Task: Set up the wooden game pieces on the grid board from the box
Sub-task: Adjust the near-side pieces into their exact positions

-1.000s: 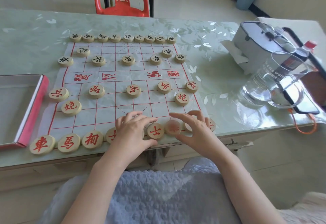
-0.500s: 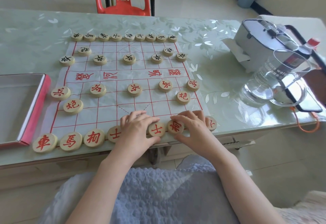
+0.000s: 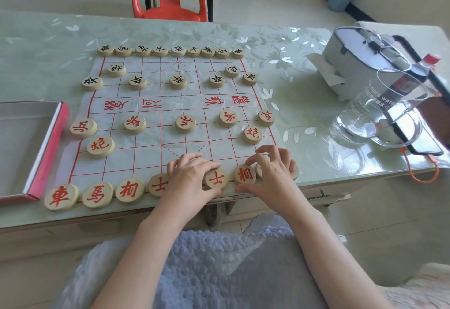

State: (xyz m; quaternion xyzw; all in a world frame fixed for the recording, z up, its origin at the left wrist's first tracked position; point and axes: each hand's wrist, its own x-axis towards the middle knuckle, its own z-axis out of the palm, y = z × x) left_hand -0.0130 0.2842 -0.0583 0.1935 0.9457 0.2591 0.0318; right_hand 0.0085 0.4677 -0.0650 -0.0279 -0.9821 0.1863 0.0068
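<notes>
The grid board (image 3: pixel 151 153) is a white sheet with red lines on the table. Black-lettered wooden pieces (image 3: pixel 178 81) fill its far side and red-lettered pieces (image 3: pixel 185 123) its near side. My left hand (image 3: pixel 192 177) rests over the middle of the near row and hides a piece between two red advisor pieces (image 3: pixel 216 179). My right hand (image 3: pixel 272 170) arches over the right end of that row. Its index finger and thumb pinch the red elephant piece (image 3: pixel 244 174), and it hides other pieces. The open box (image 3: pixel 52 148) lies left of the board.
A clear water jug (image 3: pixel 389 104), a bottle (image 3: pixel 423 65), a grey case (image 3: pixel 353 53) and a phone (image 3: pixel 423 143) crowd the table's right end. A red chair (image 3: pixel 170 4) stands beyond the far edge. The near row of pieces sits close to the table's front edge.
My right hand has set the red elephant piece down in the near row and stayed on it. My left hand has hardly moved.
</notes>
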